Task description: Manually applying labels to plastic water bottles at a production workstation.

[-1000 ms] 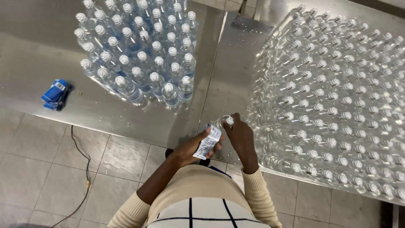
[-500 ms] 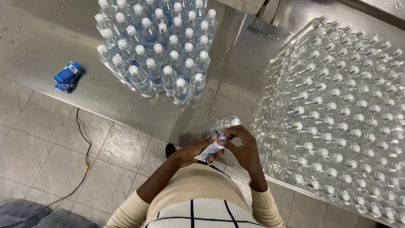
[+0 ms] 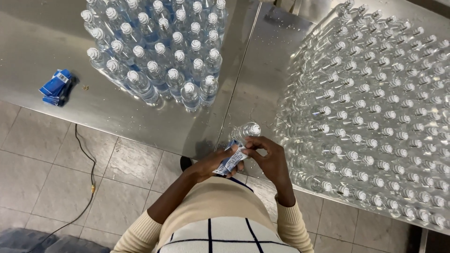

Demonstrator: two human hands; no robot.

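The person wears a cream knit sweater (image 3: 220,206) with long sleeves, and the ribbed cuffs are pushed up the forearms, the left sleeve (image 3: 136,234) bunched near the elbow and the right sleeve (image 3: 293,225) ending just past the wrist. Lower on the front, the sweater turns white with thin dark lines crossing in a wide grid. Both the left hand (image 3: 211,164) and the right hand (image 3: 269,159) are bare, with no gloves, rings or watch showing.

blue packets (image 3: 55,87) beside labelled bottles (image 3: 159,51)
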